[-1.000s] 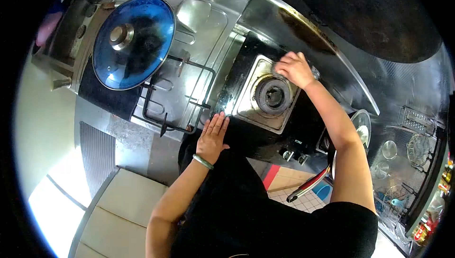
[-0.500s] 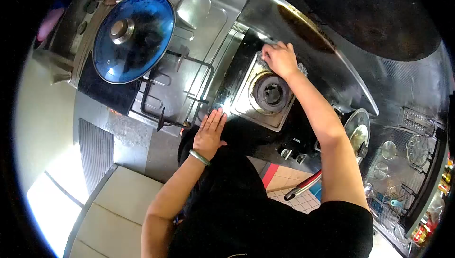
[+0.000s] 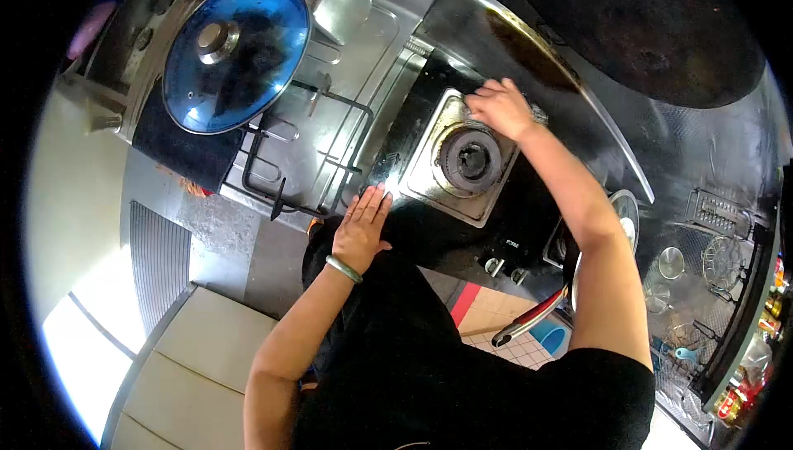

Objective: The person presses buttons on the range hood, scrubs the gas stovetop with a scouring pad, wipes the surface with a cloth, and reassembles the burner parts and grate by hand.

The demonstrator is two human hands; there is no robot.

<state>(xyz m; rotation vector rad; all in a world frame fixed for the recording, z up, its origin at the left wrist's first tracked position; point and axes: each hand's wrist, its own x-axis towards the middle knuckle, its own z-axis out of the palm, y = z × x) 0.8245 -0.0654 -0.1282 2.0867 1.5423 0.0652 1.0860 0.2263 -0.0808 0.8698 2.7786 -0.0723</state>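
Note:
My left hand (image 3: 362, 225), a bangle on its wrist, lies flat with fingers stretched on the near left edge of the black gas stove (image 3: 425, 231). At the far edge of the square metal burner tray (image 3: 421, 171), my right hand (image 3: 501, 109) has its fingers curled and pressed down. A crumpled greyish piece (image 3: 538, 113) shows beside that wrist; what lies under the fingers is hidden. The round burner (image 3: 472, 161) sits in the middle of the tray, which has brown stains. Two knobs (image 3: 494, 266) are on the stove's front.
To the left, a blue-tinted glass lid (image 3: 264, 45) rests above a steel counter beside a black pan support (image 3: 285, 200). A large dark wok (image 3: 644, 28) stands at the back right. A pan handle (image 3: 529, 319) juts out past the front edge. A utensil rack (image 3: 702, 285) is at right.
My right hand has shifted a little to the right along the far edge of the burner tray. My left hand stays flat on the stove edge.

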